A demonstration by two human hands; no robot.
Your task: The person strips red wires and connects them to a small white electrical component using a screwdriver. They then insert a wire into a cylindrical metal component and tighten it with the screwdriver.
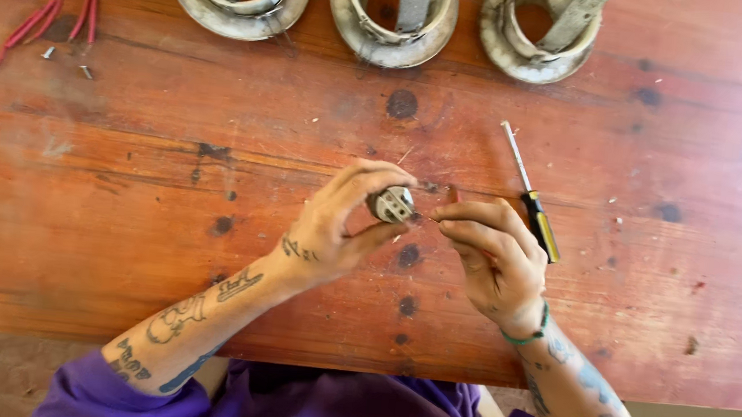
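Left hand (333, 227): we clamp a small round fitting (391, 204) — mid-table (117, 211).
Right hand (492, 252): fingertips pinched together beside it — screwdriver (531, 197) near.

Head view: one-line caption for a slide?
Left hand holds a small round fitting; right hand pinches beside it, screwdriver on the wooden table.

— What is the person wearing?
— A purple top, sleeves (99, 395) bunching up near the elbows, leaving both forearms bare.
— Any markings?
— Dark tattoos are running along the left forearm (198, 310) up to the wrist, and bluish ones are showing on the right forearm (575, 396).
— Jewellery?
— A green band (529, 333) is circling the right wrist. The hands are bare, no gloves.
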